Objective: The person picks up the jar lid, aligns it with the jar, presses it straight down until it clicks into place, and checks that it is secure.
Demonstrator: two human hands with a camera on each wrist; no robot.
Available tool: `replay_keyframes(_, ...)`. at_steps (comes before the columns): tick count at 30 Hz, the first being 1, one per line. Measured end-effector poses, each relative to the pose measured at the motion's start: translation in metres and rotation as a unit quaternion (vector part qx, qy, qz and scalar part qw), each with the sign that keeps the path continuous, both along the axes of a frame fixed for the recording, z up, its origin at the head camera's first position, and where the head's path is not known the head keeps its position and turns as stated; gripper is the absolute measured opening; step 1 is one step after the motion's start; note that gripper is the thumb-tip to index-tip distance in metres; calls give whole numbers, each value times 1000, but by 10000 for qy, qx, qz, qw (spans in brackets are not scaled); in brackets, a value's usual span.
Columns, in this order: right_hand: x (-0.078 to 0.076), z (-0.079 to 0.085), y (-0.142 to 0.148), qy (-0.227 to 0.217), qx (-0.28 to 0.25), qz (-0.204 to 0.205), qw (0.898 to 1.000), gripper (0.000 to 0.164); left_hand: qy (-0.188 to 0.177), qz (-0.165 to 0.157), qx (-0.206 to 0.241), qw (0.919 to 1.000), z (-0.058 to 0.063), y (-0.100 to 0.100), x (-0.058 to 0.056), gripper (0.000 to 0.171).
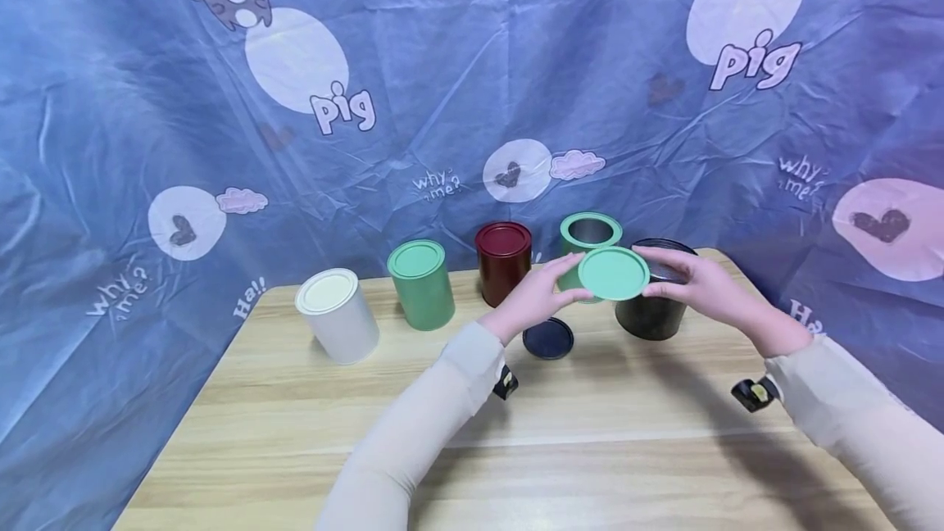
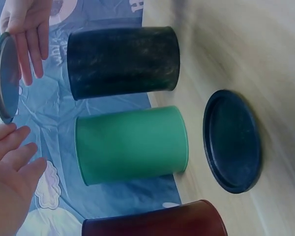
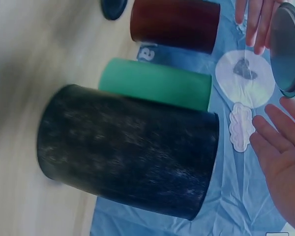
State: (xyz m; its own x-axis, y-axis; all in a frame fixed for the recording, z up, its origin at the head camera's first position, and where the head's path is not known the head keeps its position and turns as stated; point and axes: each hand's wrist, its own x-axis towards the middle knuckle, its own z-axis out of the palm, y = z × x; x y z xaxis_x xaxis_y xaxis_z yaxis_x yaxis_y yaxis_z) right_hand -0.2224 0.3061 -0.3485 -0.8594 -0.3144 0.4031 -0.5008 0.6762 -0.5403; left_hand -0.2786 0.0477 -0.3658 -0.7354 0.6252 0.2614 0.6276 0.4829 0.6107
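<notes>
Both hands hold a round green lid (image 1: 614, 274) by its opposite edges, raised above the table. My left hand (image 1: 537, 292) pinches its left edge between thumb and fingers, while the right hand (image 1: 692, 282) grips the right edge. In the wrist views the lid's grey metal underside shows, the other fingers spread out. Behind the lid stands an open green can (image 2: 130, 145), its grey inside visible in the head view. To its right is a black can (image 1: 651, 316), its top partly covered by the right hand. A black lid (image 1: 548, 338) lies on the table below the left hand.
Along the back of the wooden table (image 1: 516, 449) stand a white can (image 1: 342, 326), a lidded green can (image 1: 422, 289) and a dark red can (image 1: 505, 265). A blue printed cloth (image 1: 435, 64) hangs close behind and beside the table.
</notes>
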Motion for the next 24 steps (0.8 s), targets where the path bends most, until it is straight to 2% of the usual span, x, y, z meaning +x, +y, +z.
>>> replay_keyframes(5, -15, 12, 0, -335, 385, -210, 9985, 59, -193, 217, 144, 9995, 1, 2, -12, 67)
replay_keyframes(8, -25, 15, -1, -630, 145, 34, 9979, 60, -379, 279, 231, 9986, 2, 2, -18, 67)
replay_keyframes(13, -40, 16, -3, -729, -7, 105, 9973, 63, -612, 301, 322, 9972, 3, 2, -32, 68)
replay_keyframes(24, -81, 22, -6, -849, 460, -57, 9953, 65, -518, 643, 273, 9962, 10, 9, -61, 68)
